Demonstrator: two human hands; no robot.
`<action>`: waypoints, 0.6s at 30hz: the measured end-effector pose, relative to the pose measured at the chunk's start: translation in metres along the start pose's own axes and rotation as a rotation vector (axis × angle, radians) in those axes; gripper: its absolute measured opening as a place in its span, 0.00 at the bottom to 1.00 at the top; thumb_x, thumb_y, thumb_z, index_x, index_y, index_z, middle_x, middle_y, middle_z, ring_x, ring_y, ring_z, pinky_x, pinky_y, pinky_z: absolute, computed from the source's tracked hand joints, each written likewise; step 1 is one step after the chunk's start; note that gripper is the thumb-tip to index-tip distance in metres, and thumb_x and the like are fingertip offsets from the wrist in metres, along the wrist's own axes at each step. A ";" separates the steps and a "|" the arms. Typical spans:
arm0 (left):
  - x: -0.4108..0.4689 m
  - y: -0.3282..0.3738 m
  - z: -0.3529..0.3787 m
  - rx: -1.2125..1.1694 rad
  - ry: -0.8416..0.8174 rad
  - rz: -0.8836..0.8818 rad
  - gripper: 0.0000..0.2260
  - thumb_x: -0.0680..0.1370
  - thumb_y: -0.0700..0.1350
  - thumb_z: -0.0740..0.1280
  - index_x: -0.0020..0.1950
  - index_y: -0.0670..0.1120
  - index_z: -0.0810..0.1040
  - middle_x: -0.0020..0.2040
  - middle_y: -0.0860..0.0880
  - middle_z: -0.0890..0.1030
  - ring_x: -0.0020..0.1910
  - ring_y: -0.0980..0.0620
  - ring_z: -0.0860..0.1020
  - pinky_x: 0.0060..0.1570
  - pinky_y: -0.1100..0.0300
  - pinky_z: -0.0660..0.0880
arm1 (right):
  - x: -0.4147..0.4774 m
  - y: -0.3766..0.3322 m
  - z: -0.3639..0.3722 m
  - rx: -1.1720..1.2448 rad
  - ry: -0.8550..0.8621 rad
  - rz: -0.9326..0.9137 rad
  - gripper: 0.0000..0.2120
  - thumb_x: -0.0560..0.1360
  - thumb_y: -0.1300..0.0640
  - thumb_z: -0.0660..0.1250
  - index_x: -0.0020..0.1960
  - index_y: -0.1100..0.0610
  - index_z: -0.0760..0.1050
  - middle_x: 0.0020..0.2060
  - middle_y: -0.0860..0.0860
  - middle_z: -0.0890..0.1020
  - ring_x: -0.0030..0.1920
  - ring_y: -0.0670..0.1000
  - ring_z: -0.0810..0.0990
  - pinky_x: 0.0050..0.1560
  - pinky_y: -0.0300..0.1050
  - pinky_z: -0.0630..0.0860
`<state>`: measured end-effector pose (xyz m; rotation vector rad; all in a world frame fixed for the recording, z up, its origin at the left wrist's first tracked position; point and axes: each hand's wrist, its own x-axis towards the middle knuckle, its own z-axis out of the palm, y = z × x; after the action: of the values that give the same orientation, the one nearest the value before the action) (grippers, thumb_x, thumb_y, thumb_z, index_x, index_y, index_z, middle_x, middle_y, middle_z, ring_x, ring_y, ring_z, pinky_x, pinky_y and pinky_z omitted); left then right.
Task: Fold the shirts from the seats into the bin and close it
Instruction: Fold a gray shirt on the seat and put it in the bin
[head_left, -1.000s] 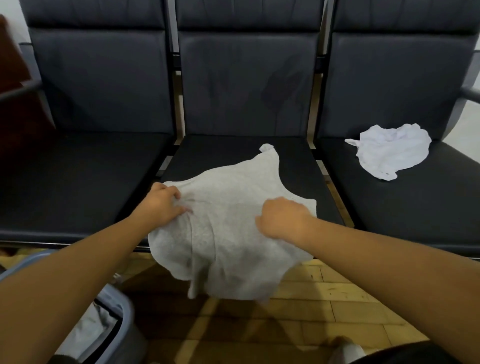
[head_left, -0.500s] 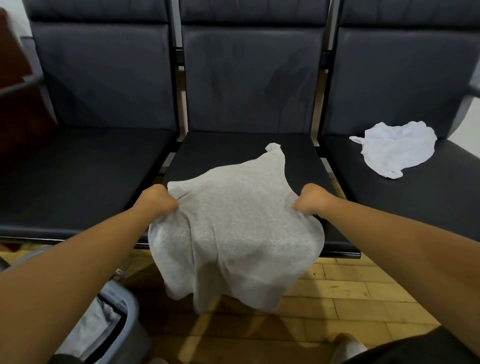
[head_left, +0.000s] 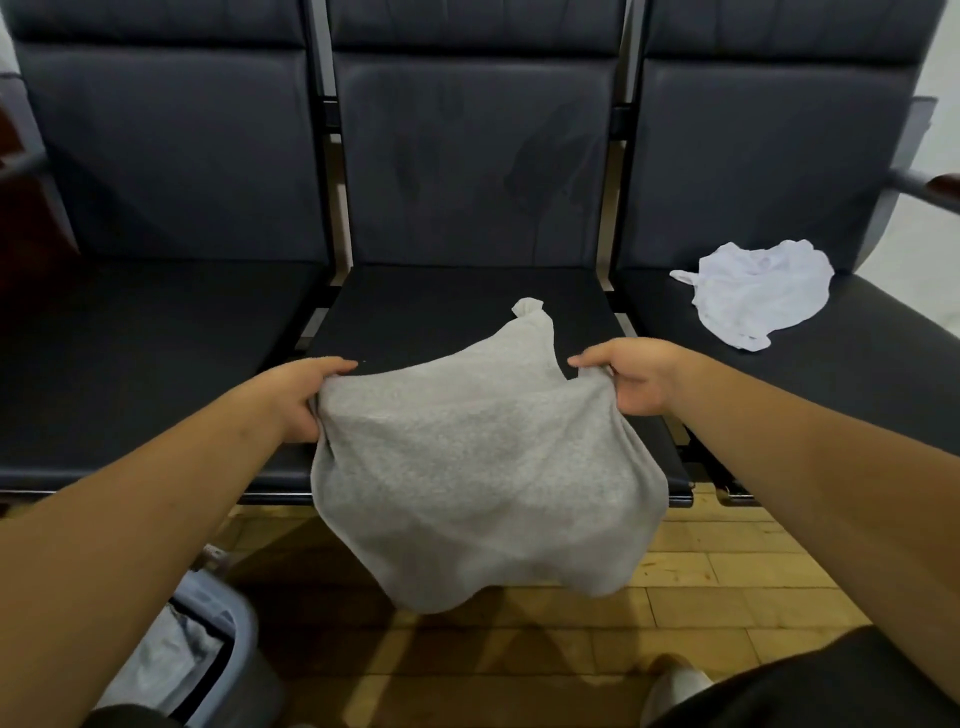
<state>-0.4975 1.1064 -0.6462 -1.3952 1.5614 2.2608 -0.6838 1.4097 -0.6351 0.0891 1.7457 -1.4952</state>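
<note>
Head view is showing both hands gripping a grey shirt (head_left: 483, 467) over the front edge of the middle seat (head_left: 447, 317). Left hand (head_left: 296, 400) is pinching the shirt's left upper edge, fingers curled tight around bunched fabric. Right hand (head_left: 636, 382) is clamping the right upper edge, thumb on top and fingers wrapped beneath. Between the two hands the cloth is stretching flat, while its lower part is hanging past the seat edge above the wooden floor (head_left: 701, 577). One narrow end of the shirt is lying on the seat cushion, pointing toward the backrest. A crumpled white shirt (head_left: 758, 291) is resting on the right seat (head_left: 857, 374), well apart from the hands. The bin (head_left: 234, 623) is standing at lower left beside the left forearm, with grey fabric lying inside it.
</note>
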 end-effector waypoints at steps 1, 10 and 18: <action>-0.003 0.000 -0.002 0.052 -0.012 -0.013 0.13 0.77 0.43 0.71 0.61 0.42 0.82 0.57 0.40 0.83 0.55 0.42 0.82 0.50 0.47 0.79 | -0.002 -0.002 -0.002 -0.008 -0.045 -0.003 0.05 0.79 0.69 0.63 0.52 0.64 0.76 0.48 0.57 0.82 0.48 0.56 0.84 0.47 0.53 0.83; -0.016 0.012 -0.021 -0.033 0.107 0.401 0.08 0.82 0.38 0.64 0.60 0.37 0.77 0.62 0.40 0.79 0.54 0.45 0.81 0.51 0.50 0.79 | -0.004 -0.002 -0.012 0.027 0.202 -0.269 0.13 0.81 0.58 0.65 0.65 0.61 0.77 0.58 0.59 0.83 0.55 0.58 0.83 0.51 0.54 0.80; -0.070 0.055 -0.026 -0.111 0.101 0.428 0.14 0.80 0.39 0.68 0.65 0.40 0.76 0.61 0.42 0.80 0.57 0.45 0.82 0.53 0.49 0.80 | -0.055 -0.067 -0.007 0.188 0.176 -0.114 0.07 0.80 0.60 0.66 0.55 0.62 0.78 0.47 0.55 0.84 0.41 0.52 0.85 0.40 0.47 0.82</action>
<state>-0.4674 1.0889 -0.5606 -1.3207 1.9564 2.5791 -0.6867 1.4205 -0.5487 0.2270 1.7683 -1.7792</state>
